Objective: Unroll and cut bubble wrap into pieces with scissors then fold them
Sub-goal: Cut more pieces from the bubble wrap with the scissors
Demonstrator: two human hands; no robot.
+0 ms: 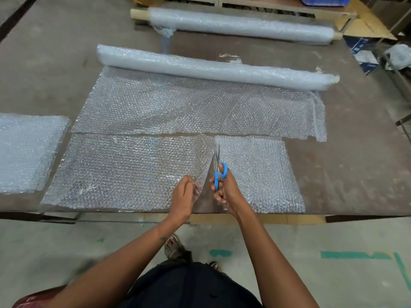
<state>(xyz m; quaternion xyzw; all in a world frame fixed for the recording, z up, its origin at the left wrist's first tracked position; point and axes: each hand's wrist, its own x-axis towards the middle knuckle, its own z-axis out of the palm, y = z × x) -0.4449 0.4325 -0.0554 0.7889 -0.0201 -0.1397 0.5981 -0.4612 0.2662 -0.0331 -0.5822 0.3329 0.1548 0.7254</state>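
A bubble wrap roll (213, 67) lies across the table with an unrolled sheet (191, 107) in front of it. Nearer me lies a cut strip, split down its middle into a left part (124, 170) and a right part (258, 172). My right hand (224, 190) grips blue-handled scissors (219, 172), blades pointing away along the split. My left hand (184, 194) pinches the lifted cut edge of the left part, just left of the scissors.
A stack of folded bubble wrap (26, 152) sits at the table's left. A second roll (240, 24) on a cardboard core lies at the far side. The brown table (360, 165) has its front edge right at my hands. Boxes stand at the far right.
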